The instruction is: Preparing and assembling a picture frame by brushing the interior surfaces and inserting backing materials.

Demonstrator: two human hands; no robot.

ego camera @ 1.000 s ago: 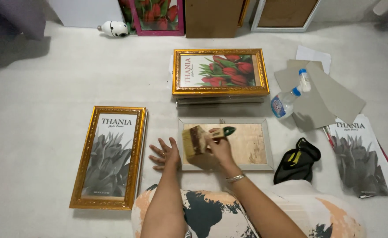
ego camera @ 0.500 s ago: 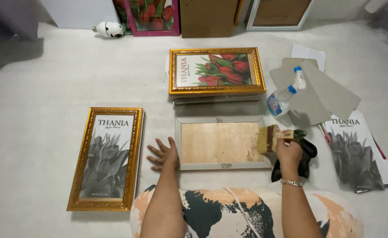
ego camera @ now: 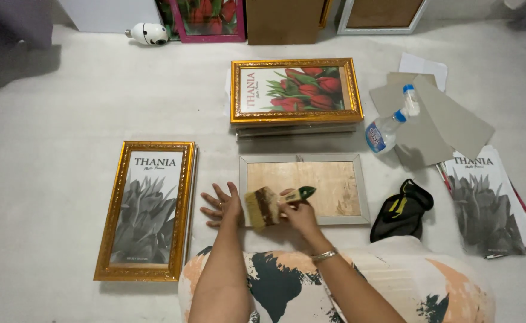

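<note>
Brush [ego camera: 263,207] rests on grey frame's [ego camera: 305,160] near-left corner, bristles leftward. Right hand [ego camera: 299,214] fingers grip its green handle. Left hand [ego camera: 222,204] lies flat, fingers spread, on floor [ego camera: 66,107] just left of frame.

Pale grey floor [ego camera: 54,107] under soft even light; beyond it a white wall [ego camera: 104,12], with a brown board [ego camera: 281,21] leaning just right of that
</note>
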